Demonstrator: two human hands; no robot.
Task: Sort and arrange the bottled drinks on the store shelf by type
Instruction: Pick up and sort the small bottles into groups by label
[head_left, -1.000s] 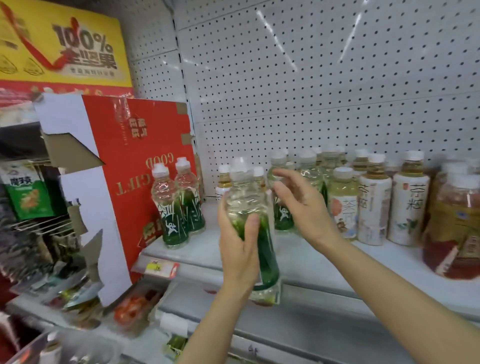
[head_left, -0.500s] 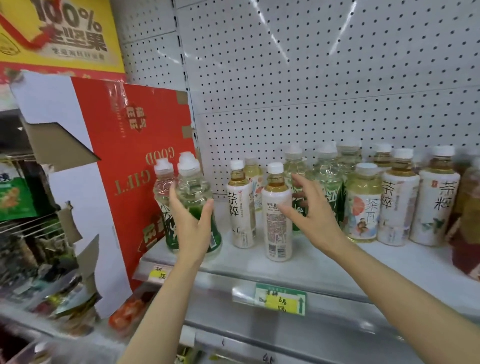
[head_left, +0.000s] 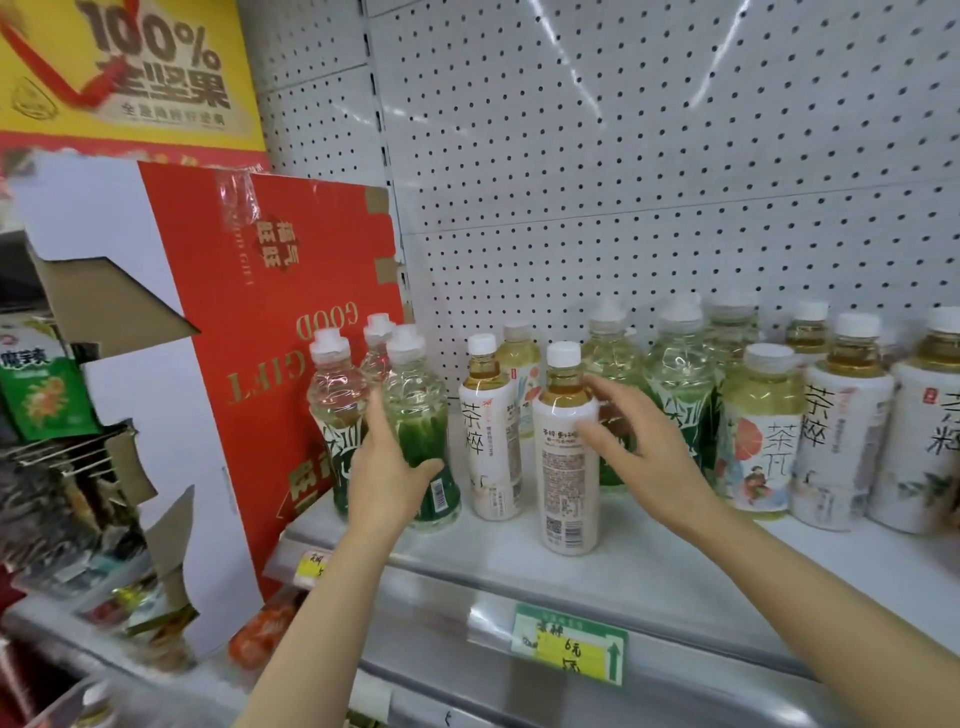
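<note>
My left hand (head_left: 387, 480) grips a clear green-labelled bottle (head_left: 423, 415) that stands on the white shelf (head_left: 649, 566), beside two matching bottles (head_left: 332, 410) at the shelf's left end. My right hand (head_left: 641, 449) is spread open behind a white-labelled tea bottle (head_left: 569, 452), its fingers near the bottle's neck; whether they touch it I cannot tell. A second white tea bottle (head_left: 488, 431) stands between the two hands. More green-labelled bottles (head_left: 680, 384) and white tea bottles (head_left: 844, 426) line the shelf on the right.
A red and white cardboard box (head_left: 249, 364) leans against the shelf's left end. A perforated white back panel (head_left: 649, 156) closes the rear. A green and yellow price tag (head_left: 571, 647) hangs on the shelf rail. Snack packets (head_left: 41, 389) hang on the left.
My left hand carried the green-labelled bottle left and up from in front of the shelf and stood it beside the other two. My right hand came off the green bottles toward the front white tea bottle.
</note>
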